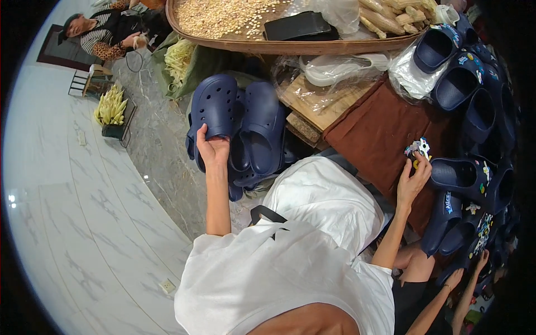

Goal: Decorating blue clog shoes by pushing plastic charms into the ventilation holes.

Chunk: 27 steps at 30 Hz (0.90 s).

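Note:
My left hand [213, 149] grips a navy clog [215, 103] by its foot opening, thumb on the outside and the other fingers hidden inside. That clog is raised over a pile of similar clogs, where another navy clog [261, 128] lies just to its right. Out to the right, my right hand [414, 174] pinches a small bunch of colourful shoe charms [417, 148], white, yellow and purple, above a brown cloth [365, 131]. Close beside it sits a navy clog with charms fitted [455, 173].
Decorated navy clogs [459, 81] crowd the right side, where another person's hands [455, 278] reach in. A woven tray [234, 47] with corn kernels, corncobs and a black phone [298, 26] spans the top. A bagged white clog [340, 68] rests on boards. Another person [106, 33] sits far left.

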Motion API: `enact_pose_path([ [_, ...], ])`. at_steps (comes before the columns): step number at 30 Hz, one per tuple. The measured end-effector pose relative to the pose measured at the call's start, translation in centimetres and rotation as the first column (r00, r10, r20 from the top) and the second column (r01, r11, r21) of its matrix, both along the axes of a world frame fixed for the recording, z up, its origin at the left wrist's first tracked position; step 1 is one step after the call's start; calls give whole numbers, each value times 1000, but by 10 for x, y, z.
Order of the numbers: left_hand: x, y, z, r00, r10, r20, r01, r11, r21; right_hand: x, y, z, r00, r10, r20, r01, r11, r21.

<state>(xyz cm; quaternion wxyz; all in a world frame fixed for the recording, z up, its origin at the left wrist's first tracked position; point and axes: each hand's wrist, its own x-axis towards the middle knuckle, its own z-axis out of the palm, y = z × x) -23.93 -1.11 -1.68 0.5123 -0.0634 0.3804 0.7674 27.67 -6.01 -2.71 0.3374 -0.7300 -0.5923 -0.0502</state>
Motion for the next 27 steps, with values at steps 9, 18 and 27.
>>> enact_pose_path([
  [9, -33, 10, -54, 996, -45, 83, 47, 998, -28, -14, 4, 10, 997, -2, -79, 5, 999, 48],
  [18, -42, 12, -93, 909, -133, -395, 31, 967, -255, -10, -14, 12, 959, -146, -245, 192, 965, 178],
  [27, 95, -18, -22, 297, -70, -952, -351, 920, -176, 33, -34, -5, 860, -405, -312, 484, 841, 242],
])
